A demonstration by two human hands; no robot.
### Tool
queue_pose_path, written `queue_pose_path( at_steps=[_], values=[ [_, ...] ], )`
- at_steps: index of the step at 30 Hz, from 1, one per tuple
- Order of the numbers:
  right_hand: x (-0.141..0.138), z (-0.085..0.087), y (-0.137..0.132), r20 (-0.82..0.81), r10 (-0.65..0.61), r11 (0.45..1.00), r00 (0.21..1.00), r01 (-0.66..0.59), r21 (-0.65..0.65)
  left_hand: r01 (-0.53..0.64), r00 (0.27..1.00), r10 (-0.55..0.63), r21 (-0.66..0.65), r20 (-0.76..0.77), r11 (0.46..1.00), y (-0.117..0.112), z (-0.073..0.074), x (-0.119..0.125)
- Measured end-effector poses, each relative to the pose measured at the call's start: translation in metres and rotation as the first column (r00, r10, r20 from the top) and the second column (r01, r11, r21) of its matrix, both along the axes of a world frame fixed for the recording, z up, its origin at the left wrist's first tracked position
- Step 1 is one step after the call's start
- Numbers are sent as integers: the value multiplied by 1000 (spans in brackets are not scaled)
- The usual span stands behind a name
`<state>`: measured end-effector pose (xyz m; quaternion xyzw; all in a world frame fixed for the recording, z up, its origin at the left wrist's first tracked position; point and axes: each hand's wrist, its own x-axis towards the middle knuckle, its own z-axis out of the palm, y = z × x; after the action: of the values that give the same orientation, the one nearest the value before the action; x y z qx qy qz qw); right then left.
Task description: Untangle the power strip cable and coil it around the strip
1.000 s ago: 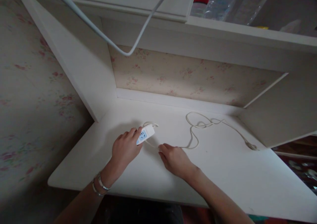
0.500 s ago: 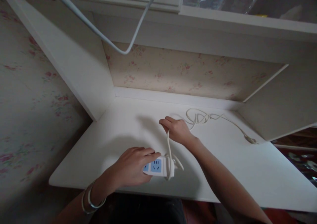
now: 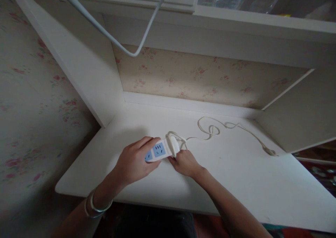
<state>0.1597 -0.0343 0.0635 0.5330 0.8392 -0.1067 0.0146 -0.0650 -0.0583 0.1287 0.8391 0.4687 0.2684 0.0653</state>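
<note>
My left hand (image 3: pixel 133 162) grips a white power strip (image 3: pixel 160 149) with blue sockets, holding it just above the white desk (image 3: pixel 236 175). Its white cord (image 3: pixel 210 130) is looped round the strip's right end. My right hand (image 3: pixel 185 162) is closed on the cord right beside that end. From there the cord trails in loose loops across the desk to a plug (image 3: pixel 269 150) at the far right. Two bangles sit on my left wrist.
A white side panel (image 3: pixel 86 69) walls the desk on the left. Flowered wallpaper lines the back. A shelf above (image 3: pixel 262 20) holds plastic bottles. A thicker white cable (image 3: pixel 105 31) hangs overhead. Another white panel (image 3: pixel 299 115) closes the right side.
The left hand has lifted the strip up and back from the desk's front edge. The right hand came back from the cord's far loops to the strip's end, and more cord is wound on it.
</note>
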Motion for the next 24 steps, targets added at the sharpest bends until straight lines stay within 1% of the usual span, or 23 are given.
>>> queue_pose_path(
  at_steps=[4, 6, 8, 10, 13, 17, 19, 22, 24],
  values=[
    [5, 10, -19, -13, 70, 997, 997, -70, 8, -215, 973, 216, 18, -78, 976, 7, -11, 11],
    [11, 20, -23, -14, 77, 995, 997, -76, 58, -270, 952, 271, 26, -143, 963, 9, -16, 14],
    [17, 31, -23, -11, 76, 987, 997, -74, 144, -282, 935, 282, 30, -216, 959, 10, -20, 16],
    [23, 42, -19, 4, 91, 969, 996, -90, 232, -263, 923, 257, 17, -286, 965, 9, -24, 17],
    [26, 57, -11, 38, 161, 933, 986, -165, 319, -228, 909, 204, -24, -363, 973, 5, -28, 20],
    [24, 72, -1, 61, 316, 884, 947, -317, 342, -221, 891, 179, -56, -417, 974, -2, -31, 25],
    [22, 75, 5, 50, 362, 872, 931, -358, 333, -203, 890, 148, -83, -431, 976, -6, -31, 25],
    [21, 76, 19, -15, 357, 886, 934, -334, 321, -111, 905, 37, -151, -425, 982, -10, -26, 22],
    [23, 72, 31, -107, 326, 906, 939, -278, 318, -4, 915, -77, -202, -396, 979, -13, -21, 19]
  ],
)
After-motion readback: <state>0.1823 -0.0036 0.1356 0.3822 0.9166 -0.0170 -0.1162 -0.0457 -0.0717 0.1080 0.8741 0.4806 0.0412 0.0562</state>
